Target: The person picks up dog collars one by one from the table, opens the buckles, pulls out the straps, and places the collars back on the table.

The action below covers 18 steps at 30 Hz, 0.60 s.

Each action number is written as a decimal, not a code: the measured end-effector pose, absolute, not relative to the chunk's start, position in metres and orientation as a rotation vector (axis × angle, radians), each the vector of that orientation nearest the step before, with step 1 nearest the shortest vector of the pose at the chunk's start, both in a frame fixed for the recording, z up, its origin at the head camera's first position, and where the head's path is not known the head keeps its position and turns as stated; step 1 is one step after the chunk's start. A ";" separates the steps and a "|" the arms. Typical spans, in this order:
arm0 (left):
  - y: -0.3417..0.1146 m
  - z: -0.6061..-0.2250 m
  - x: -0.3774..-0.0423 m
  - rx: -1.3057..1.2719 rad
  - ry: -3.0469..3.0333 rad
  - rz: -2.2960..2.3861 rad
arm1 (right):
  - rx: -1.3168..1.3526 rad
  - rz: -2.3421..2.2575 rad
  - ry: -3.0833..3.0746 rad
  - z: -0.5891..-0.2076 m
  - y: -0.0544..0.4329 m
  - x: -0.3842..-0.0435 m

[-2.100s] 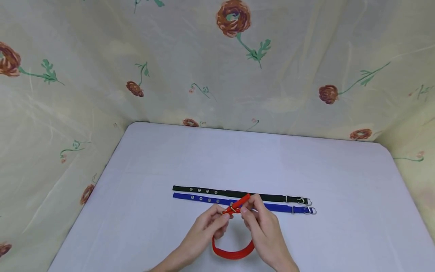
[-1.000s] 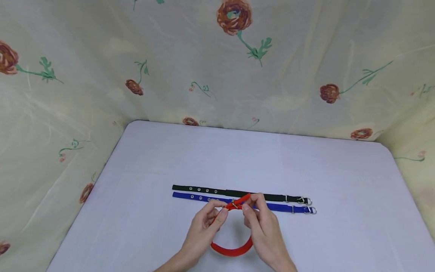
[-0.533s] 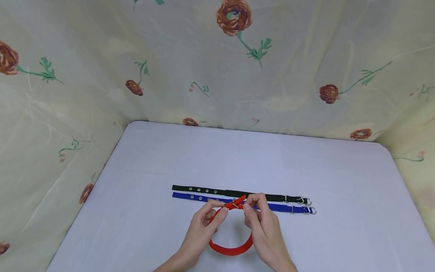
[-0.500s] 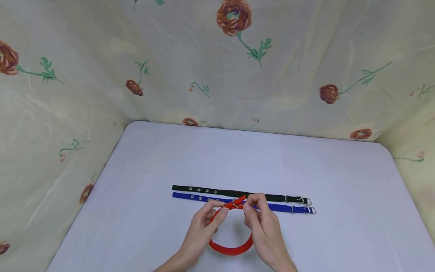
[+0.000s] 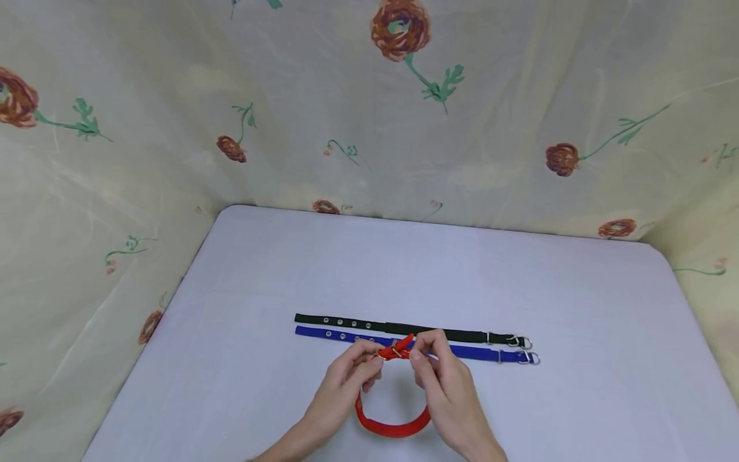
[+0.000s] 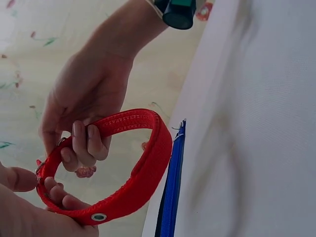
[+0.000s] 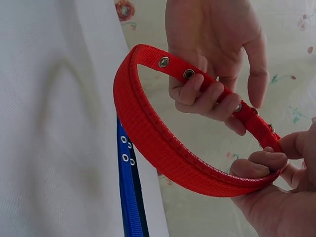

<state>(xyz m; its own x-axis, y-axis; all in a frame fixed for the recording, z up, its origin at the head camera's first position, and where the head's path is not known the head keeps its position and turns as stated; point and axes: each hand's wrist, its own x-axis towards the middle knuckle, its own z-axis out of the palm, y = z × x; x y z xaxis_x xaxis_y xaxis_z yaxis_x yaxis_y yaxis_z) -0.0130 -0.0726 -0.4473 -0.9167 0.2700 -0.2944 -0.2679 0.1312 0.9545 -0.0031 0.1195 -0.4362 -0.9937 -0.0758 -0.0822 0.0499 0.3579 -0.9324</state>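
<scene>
A red dog collar (image 5: 394, 428), bent into a loop, hangs between my two hands above the table. Its strap end lies through the metal buckle (image 5: 396, 351), and the tip sticks up beyond it. Just left of the buckle, my left hand (image 5: 345, 384) pinches the strap between thumb and index finger. On the other side my right hand (image 5: 447, 388) pinches the collar close to the buckle. Metal eyelets show along the red collar (image 7: 153, 148) in the right wrist view, where the left hand's fingers (image 7: 210, 98) curl round the strap. Fingertips partly hide the buckle area.
Behind the hands a black collar (image 5: 444, 334) and a blue collar (image 5: 473, 352) lie straight, side by side, buckles to the right. They rest on a white table (image 5: 260, 256). Flower-patterned cloth (image 5: 288, 96) surrounds the table at the back and sides.
The red strap's upright tip has drawn back a little toward the buckle and now stands clear of my right index finger. Both hands keep their pinch and have shifted only slightly.
</scene>
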 end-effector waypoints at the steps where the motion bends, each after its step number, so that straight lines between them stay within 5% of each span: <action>1: -0.073 -0.447 -0.013 -0.008 2.014 1.841 | -0.029 -1.719 2.497 -0.436 0.119 -0.003; 18: -0.069 -0.451 -0.011 -0.148 2.043 1.867 | -0.013 -1.746 2.512 -0.434 0.122 -0.002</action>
